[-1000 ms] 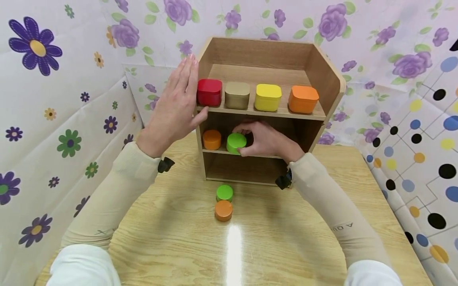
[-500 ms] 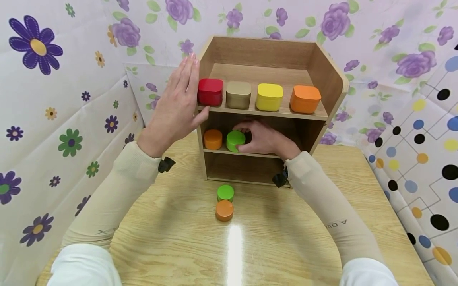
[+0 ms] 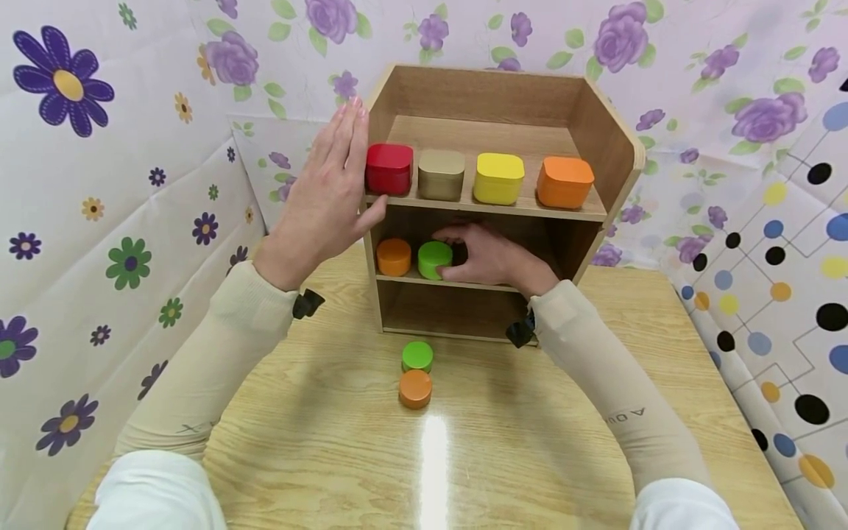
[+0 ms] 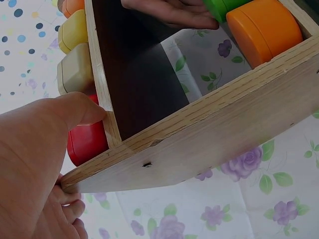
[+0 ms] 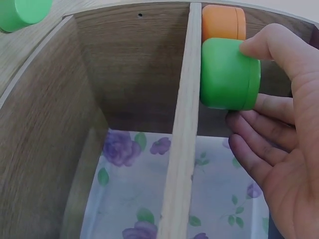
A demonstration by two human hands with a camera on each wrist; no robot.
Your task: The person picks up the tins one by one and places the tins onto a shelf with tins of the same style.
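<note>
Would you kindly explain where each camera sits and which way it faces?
Head: on the head, facing forward and down at the wooden shelf; left hand, right hand and sleeves show.
Left wrist: on that wrist, facing the shelf's side panel; left hand and part of the right show.
Right wrist: on that wrist, facing into the shelf; right hand only.
The held green container and round orange container show in both wrist views.

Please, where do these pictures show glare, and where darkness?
Head view: a bright glare streak on the table, soft shadows at both sides; left wrist view: inside the shelf unit, one area is nearly black; right wrist view: the held green container shades darker toward its lower edge.
</note>
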